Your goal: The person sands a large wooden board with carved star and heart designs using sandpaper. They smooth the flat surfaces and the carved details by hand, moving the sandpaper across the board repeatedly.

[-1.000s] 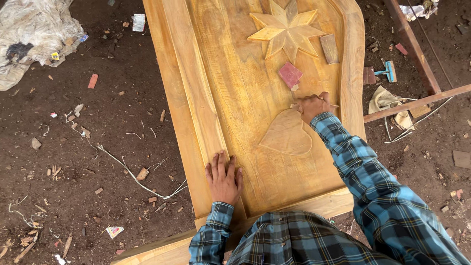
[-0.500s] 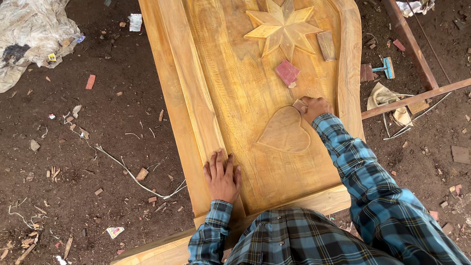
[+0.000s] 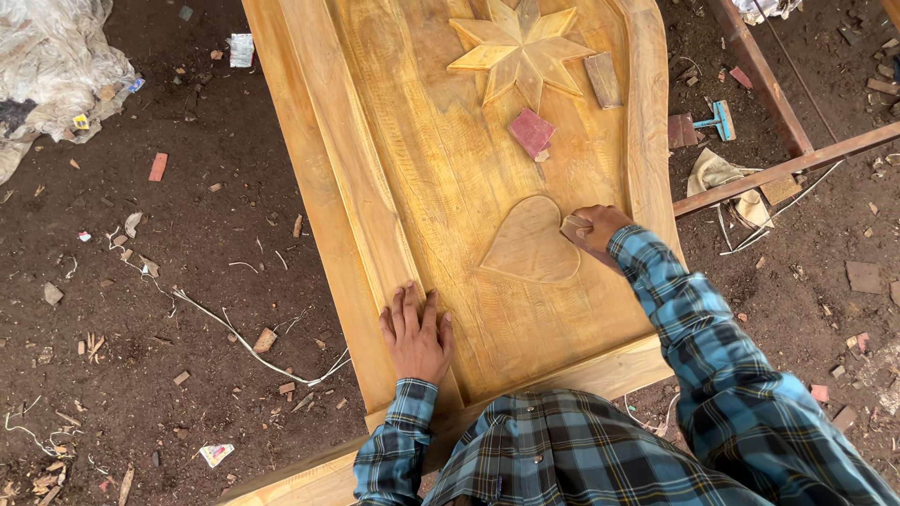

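A large yellow wooden door panel [image 3: 422,187] lies flat over the dirt ground. A carved eight-pointed star [image 3: 520,52] stands out near its top and a raised heart shape [image 3: 530,245] in its middle. My right hand [image 3: 592,230] is closed on a small piece of sandpaper [image 3: 574,228], pressed against the heart's right edge. My left hand [image 3: 415,335] lies flat with fingers spread on the panel's left moulding. A folded reddish sandpaper piece [image 3: 532,131] and a small brown block [image 3: 602,79] rest on the panel below the star.
Dark dirt ground littered with wood chips and scraps surrounds the door. A crumpled plastic sheet [image 3: 52,70] lies at the upper left. Reddish wooden bars [image 3: 778,164] cross at the right, near a blue tool [image 3: 720,120] and a rag [image 3: 717,173]. A thin cord [image 3: 244,342] trails left.
My right hand has slid with the sandpaper along the heart's right edge. My left hand stays flat on the moulding. The view has shifted a little.
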